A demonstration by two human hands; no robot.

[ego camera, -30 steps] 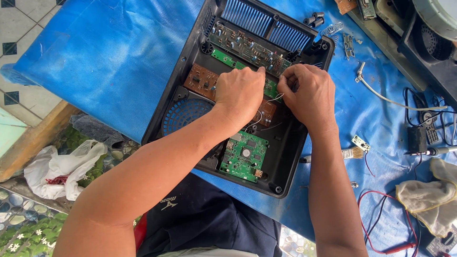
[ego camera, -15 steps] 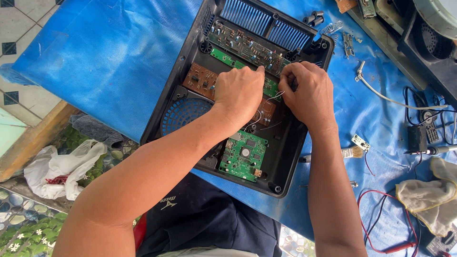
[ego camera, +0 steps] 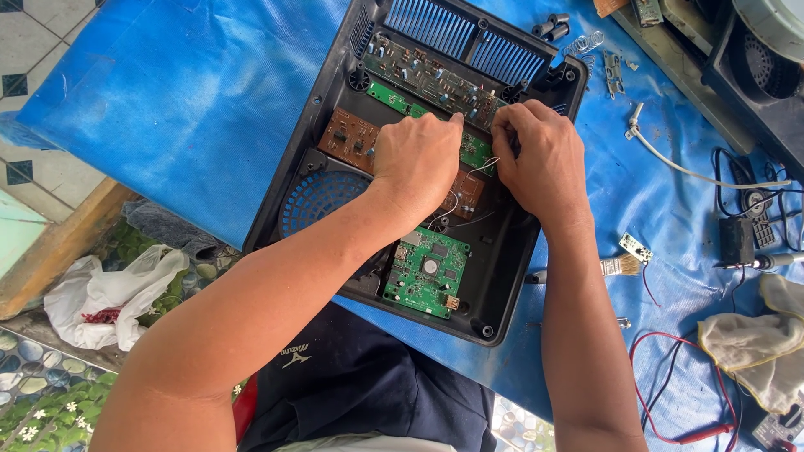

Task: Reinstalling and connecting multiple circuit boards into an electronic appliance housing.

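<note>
Both forearms come up from the bottom of the frame, and both hands sit knuckles-up over the middle of the open black casing (ego camera: 502, 276). Left hand (ego camera: 416, 163) is curled with fingertips pressed onto the narrow green board (ego camera: 469, 149). Right hand (ego camera: 543, 161) is pinched tight on something I can't make out. I count four circuit boards in there: two green, two brown.

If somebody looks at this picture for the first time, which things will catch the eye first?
In the middle, an open black plastic casing lies on a bright blue plastic sheet. The left hand and right hand rest together on the circuit boards inside. Nearer the person, a square green circuit board stands out.
</note>
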